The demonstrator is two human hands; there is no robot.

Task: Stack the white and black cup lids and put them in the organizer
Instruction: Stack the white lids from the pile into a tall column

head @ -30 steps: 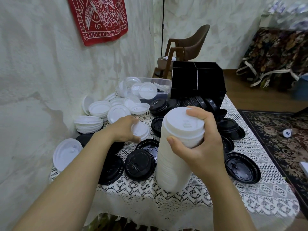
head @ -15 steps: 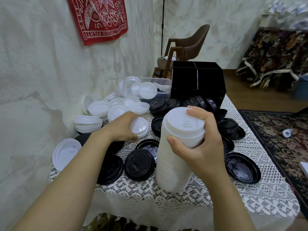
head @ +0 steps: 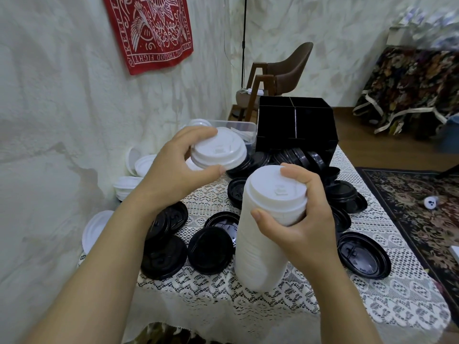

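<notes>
Left hand [head: 171, 175] grips a few white lids [head: 218, 152]; right hand [head: 305, 224] grips one tall white stack [head: 260, 252].

L hand [head: 173, 167], R hand [head: 300, 227]: curled grips

A tall white lid stack [head: 260, 249] leans among scattered black lids [head: 211, 249], a few white lids [head: 218, 152] aloft, black organizer [head: 298, 125] behind.

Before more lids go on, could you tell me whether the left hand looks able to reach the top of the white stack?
Probably yes: open air lies between the left hand, holding white lids, and the stack; the right hand grips just its rim.
</notes>
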